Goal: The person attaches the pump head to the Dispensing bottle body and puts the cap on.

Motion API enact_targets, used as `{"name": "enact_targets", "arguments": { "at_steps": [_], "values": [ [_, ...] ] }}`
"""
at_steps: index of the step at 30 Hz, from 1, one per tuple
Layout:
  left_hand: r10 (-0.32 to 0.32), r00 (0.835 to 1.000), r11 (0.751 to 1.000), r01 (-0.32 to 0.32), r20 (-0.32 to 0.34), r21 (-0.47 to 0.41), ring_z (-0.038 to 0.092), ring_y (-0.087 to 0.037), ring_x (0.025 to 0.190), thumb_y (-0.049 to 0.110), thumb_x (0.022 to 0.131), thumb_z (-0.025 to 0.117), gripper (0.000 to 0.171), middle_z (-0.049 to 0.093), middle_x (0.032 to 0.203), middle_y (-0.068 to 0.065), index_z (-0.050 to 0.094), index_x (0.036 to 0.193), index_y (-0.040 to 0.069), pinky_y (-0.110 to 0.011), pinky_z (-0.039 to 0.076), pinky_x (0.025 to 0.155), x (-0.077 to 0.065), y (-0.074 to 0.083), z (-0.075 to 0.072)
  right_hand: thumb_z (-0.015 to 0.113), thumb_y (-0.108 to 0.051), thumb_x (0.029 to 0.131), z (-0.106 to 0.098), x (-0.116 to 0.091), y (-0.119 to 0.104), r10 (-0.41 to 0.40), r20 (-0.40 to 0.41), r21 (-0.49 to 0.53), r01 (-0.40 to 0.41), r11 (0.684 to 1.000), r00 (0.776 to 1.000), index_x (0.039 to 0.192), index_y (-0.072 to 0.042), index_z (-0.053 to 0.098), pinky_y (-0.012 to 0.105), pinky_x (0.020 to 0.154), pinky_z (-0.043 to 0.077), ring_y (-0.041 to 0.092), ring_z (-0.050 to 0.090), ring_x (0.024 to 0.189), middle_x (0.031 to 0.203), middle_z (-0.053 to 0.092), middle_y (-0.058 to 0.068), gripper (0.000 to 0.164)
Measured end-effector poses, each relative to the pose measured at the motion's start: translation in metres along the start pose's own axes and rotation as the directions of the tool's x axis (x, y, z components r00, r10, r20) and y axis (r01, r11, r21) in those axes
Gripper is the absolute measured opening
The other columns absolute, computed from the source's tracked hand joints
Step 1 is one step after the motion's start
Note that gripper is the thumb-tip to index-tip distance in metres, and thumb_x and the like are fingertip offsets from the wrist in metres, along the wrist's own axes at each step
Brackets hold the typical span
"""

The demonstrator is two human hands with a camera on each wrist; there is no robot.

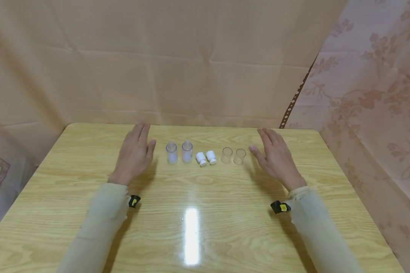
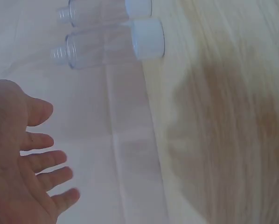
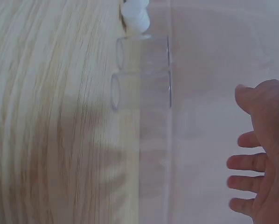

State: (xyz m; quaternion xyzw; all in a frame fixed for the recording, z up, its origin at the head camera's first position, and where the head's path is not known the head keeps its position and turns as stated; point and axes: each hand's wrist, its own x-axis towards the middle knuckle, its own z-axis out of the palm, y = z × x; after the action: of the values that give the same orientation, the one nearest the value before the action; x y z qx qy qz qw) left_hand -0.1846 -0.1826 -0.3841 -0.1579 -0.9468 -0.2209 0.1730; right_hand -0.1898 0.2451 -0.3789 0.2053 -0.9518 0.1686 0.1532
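Note:
My left hand [image 1: 133, 154] hovers over the left part of the table, fingers extended, holding nothing. Just right of it stand two clear bottles [image 1: 172, 154] with threaded necks and white bases, seen sideways in the left wrist view as a clear bottle [image 2: 102, 45] with another beside it. In the middle of the row are two small white nozzle-like pieces [image 1: 201, 159], tilted side by side. Two clear, open-ended cylinders [image 1: 240, 157] come after them on the right. Beyond these is my right hand [image 1: 276, 159], also empty, its fingers spread in the right wrist view.
The wood-grain table [image 1: 157, 227] has a bright light reflection near its front. A beige curtain [image 1: 191, 76] hangs behind the far edge, and a pink flowered cloth [image 1: 372, 113] covers the right side. Dark straps with yellow marks [image 1: 282, 207] sit at both wrists.

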Motion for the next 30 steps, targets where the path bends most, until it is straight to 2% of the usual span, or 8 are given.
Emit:
{"name": "enact_targets", "arguments": {
  "at_steps": [4,7,11,16,20,26,30],
  "values": [
    [-0.018,1.000,0.993,0.020,0.019,-0.113,0.039,-0.048,0.137,0.011,0.106,0.050,0.050,0.041,0.149,-0.033,0.037,0.149,-0.010,-0.061,0.034,0.111,-0.001,0.006,0.003,0.057,-0.035,0.105,-0.001,-0.003,-0.009,0.003,-0.004,0.030,-0.003,1.000,1.000,0.147,0.004,0.045,0.063,0.108,0.035,0.046,0.042,0.134,0.145,0.046,0.028,0.059],
    [-0.053,0.996,0.977,0.067,0.075,-0.203,0.043,-0.047,0.135,0.007,0.103,0.052,0.050,0.045,0.147,-0.029,0.038,0.149,-0.007,-0.061,0.037,0.108,-0.002,0.009,0.004,0.061,-0.033,0.103,-0.002,-0.004,-0.017,-0.017,-0.024,0.035,0.018,0.999,1.000,0.140,0.003,0.053,0.062,0.100,0.042,0.045,0.050,0.124,0.137,0.054,0.027,0.053],
    [-0.080,0.984,0.940,0.128,0.160,-0.316,0.044,-0.043,0.134,0.004,0.099,0.056,0.055,0.049,0.145,-0.026,0.039,0.150,-0.004,-0.059,0.037,0.108,-0.002,0.011,0.009,0.066,-0.032,0.100,-0.001,-0.007,-0.028,-0.048,-0.047,0.033,0.050,0.998,0.998,0.134,0.002,0.059,0.058,0.086,0.049,0.041,0.057,0.108,0.126,0.061,0.024,0.048],
    [-0.077,0.976,0.883,0.161,0.202,-0.441,0.046,-0.043,0.131,-0.002,0.092,0.063,0.059,0.050,0.141,-0.028,0.041,0.147,-0.008,-0.055,0.041,0.107,-0.002,0.016,0.015,0.070,-0.029,0.098,0.002,-0.011,-0.041,-0.071,-0.038,0.031,0.072,0.997,0.997,0.128,0.000,0.064,0.053,0.081,0.053,0.037,0.061,0.101,0.117,0.065,0.020,0.043],
    [-0.082,0.973,0.860,0.177,0.214,-0.479,0.049,-0.045,0.129,-0.002,0.090,0.070,0.061,0.052,0.139,-0.029,0.043,0.144,-0.010,-0.054,0.042,0.107,-0.001,0.020,0.022,0.072,-0.030,0.096,0.005,-0.013,-0.051,-0.081,-0.018,0.027,0.082,0.996,0.997,0.123,-0.001,0.068,0.049,0.077,0.054,0.033,0.062,0.097,0.109,0.068,0.015,0.040],
    [-0.111,0.970,0.850,0.205,0.214,-0.486,0.053,-0.043,0.126,0.003,0.090,0.074,0.059,0.057,0.133,-0.027,0.047,0.141,-0.009,-0.053,0.045,0.104,0.002,0.025,0.031,0.073,-0.029,0.095,0.011,-0.015,-0.064,-0.103,0.011,0.018,0.103,0.995,0.995,0.119,-0.002,0.070,0.042,0.069,0.055,0.026,0.062,0.088,0.101,0.069,0.012,0.036],
    [-0.140,0.970,0.832,0.223,0.197,-0.507,0.056,-0.042,0.122,0.003,0.089,0.077,0.055,0.060,0.128,-0.027,0.051,0.136,-0.009,-0.052,0.048,0.101,0.003,0.028,0.034,0.075,-0.028,0.093,0.016,-0.015,-0.071,-0.128,0.021,0.010,0.128,0.992,0.992,0.117,-0.002,0.071,0.040,0.067,0.055,0.024,0.063,0.085,0.096,0.068,0.010,0.036]
  ]
}}
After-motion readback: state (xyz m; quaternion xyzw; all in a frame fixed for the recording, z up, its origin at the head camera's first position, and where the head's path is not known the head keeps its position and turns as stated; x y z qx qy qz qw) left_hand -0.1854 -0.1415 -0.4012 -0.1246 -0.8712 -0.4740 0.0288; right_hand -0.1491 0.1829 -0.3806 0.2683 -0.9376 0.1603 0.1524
